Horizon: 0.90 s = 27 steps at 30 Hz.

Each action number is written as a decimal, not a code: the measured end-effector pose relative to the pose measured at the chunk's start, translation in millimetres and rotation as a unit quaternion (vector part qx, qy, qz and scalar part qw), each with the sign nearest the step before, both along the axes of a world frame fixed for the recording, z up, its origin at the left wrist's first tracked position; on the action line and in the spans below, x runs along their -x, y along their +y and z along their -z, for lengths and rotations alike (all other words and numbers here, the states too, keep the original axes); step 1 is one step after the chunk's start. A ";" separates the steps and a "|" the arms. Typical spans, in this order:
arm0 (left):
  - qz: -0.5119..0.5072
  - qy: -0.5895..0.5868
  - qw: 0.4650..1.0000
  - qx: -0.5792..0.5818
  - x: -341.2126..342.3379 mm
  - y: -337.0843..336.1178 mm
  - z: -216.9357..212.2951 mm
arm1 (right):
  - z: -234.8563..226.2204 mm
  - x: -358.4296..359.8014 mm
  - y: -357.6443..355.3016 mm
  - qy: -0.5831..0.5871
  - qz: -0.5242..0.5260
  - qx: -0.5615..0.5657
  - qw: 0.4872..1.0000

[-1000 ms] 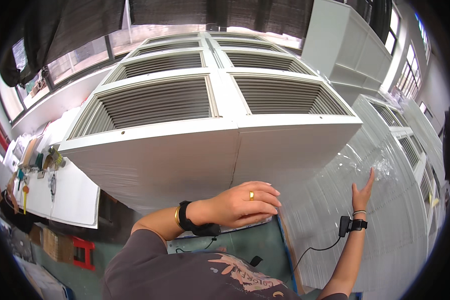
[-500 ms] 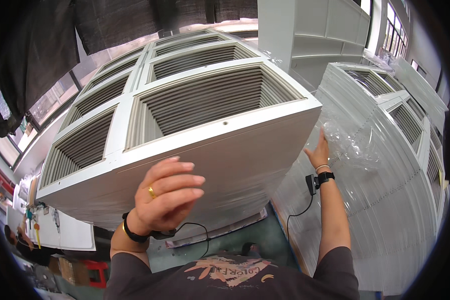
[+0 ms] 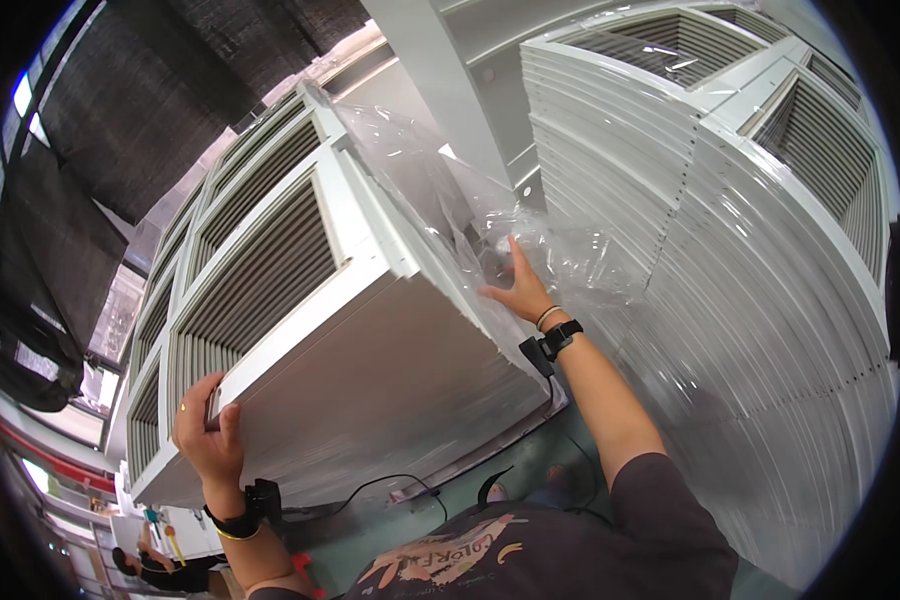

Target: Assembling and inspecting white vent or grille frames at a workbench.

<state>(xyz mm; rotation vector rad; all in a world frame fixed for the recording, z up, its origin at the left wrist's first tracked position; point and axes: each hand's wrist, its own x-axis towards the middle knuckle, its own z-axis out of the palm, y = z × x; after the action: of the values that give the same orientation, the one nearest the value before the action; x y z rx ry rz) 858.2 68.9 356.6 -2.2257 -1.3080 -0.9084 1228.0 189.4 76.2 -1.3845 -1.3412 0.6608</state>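
Note:
A tall stack of white panelled frames [image 3: 300,340], with rectangular openings, stands before me. My left hand [image 3: 208,430] grips the near top edge of the stack, fingers over the rim and thumb on the front side. My right hand [image 3: 522,290] is by the stack's right side, thumb and forefinger spread apart; its other fingers are partly hidden. Crumpled clear plastic film [image 3: 580,262] hangs around and behind the right hand. Whether the fingers touch the film or the stack, I cannot tell.
A second film-wrapped stack of white frames [image 3: 770,270] rises on the right, leaving a narrow gap between the stacks. Dark curtains [image 3: 100,140] hang at the back left. A black cable [image 3: 370,482] trails over the green floor [image 3: 430,540]. Another person [image 3: 160,570] is at the lower left.
My left hand has gone from hovering before the stack to gripping its top edge. The view has swung right. My right hand stays among the film, close to the stack's side.

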 end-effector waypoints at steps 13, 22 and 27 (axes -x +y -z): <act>-0.013 0.009 1.000 -0.020 -0.9 -1.9 4.1 | 52.8 2.5 0.6 0.587 -0.320 0.049 0.742; -0.020 -0.001 1.000 -0.022 -3.9 -0.3 8.9 | 23.6 0.2 -5.0 0.075 -0.175 0.098 0.977; -0.038 0.010 0.999 -0.012 -7.1 -6.1 5.0 | 110.4 0.5 76.7 0.178 0.050 0.178 0.967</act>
<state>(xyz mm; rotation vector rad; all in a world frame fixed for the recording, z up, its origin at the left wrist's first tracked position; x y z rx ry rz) 865.3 62.7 351.6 -2.1459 -1.3577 -0.8680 1227.5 266.1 -34.2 -1.5151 -0.8888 1.0636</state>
